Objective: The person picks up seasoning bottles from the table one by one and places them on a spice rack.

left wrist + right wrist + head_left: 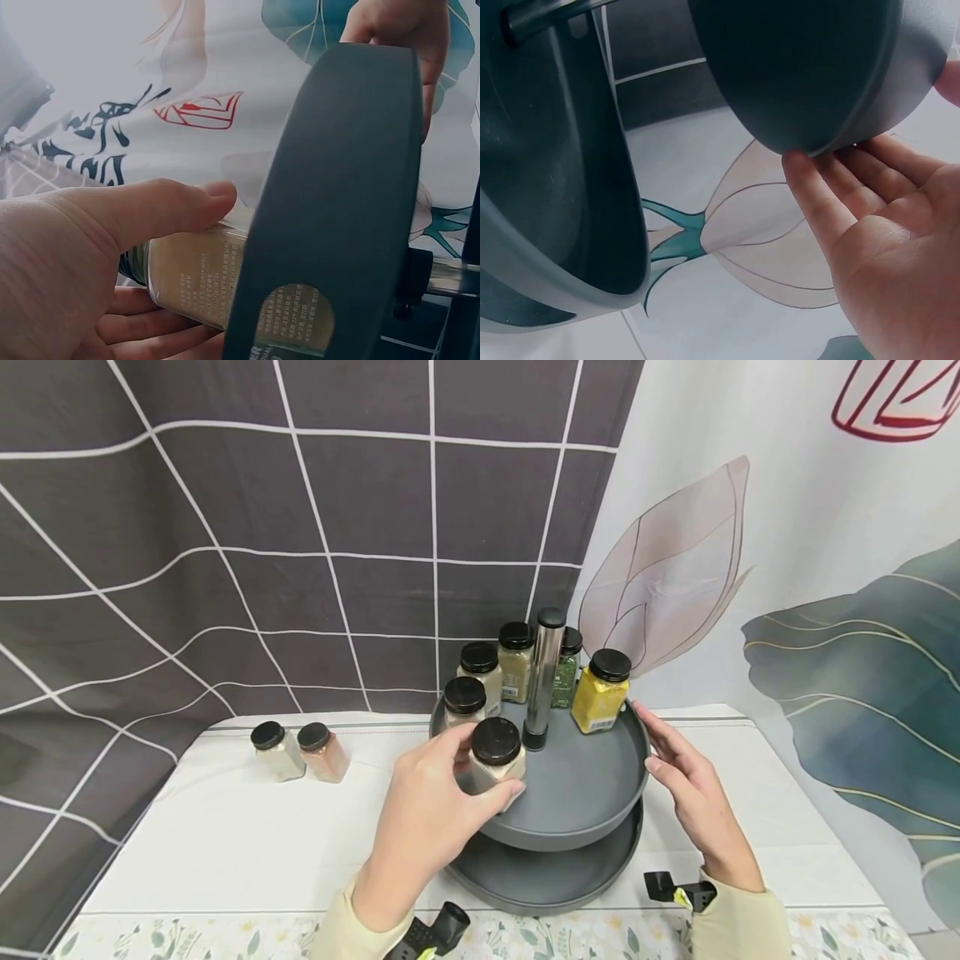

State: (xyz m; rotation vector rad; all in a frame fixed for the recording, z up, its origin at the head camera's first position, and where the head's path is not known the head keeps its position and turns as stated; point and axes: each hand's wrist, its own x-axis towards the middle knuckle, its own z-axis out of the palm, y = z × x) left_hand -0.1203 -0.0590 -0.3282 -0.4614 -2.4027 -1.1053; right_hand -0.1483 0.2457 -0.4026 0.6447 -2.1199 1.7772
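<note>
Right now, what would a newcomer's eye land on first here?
Probably the bright yellow jar, at the right of the two-tier gray tray's upper level. Next, the left hand gripping a black-lidded jar at that level's front left, while the right hand touches its right side.

A dark grey hanging (375,502) with a wavy white grid fills the upper left and centre of the head view. A white hanging (697,410) covers the right, printed with a pinkish leaf (675,560), a large blue-green leaf (862,677) at the right edge and a red figure (911,421) in the upper right corner; black brush-like strokes (116,120) show at the left of the left wrist view. The white tabletop (225,852) spans the lower part, a floral strip (255,937) along the bottom edge.
</note>
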